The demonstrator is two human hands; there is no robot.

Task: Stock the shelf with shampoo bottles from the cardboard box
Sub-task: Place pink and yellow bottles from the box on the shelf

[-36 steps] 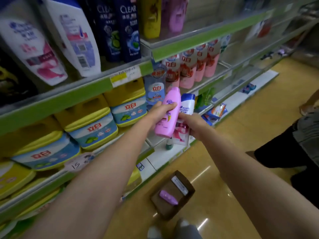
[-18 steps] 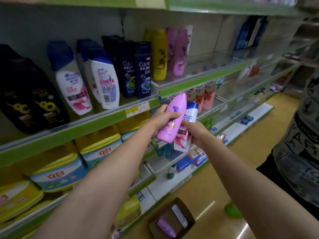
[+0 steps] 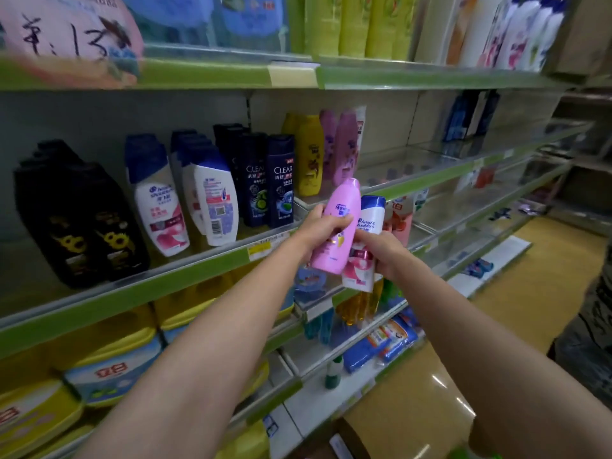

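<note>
While left hand (image 3: 318, 231) grips pink Rejoice bottle (image 3: 337, 226), right hand (image 3: 381, 251) grips Head & Shoulders bottle (image 3: 366, 246).

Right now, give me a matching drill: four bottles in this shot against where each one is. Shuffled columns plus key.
Column 1
1. pink bottle
2. white bottle with blue cap
3. yellow bottle
4. black sunflower bottles

Column 2
A. standing on the shelf, far left end
B. gripped by the right hand
C. gripped by the left hand
D. standing on the shelf, right of the dark Clear bottles

Pairs: 1-C, 2-B, 3-D, 4-A
</note>
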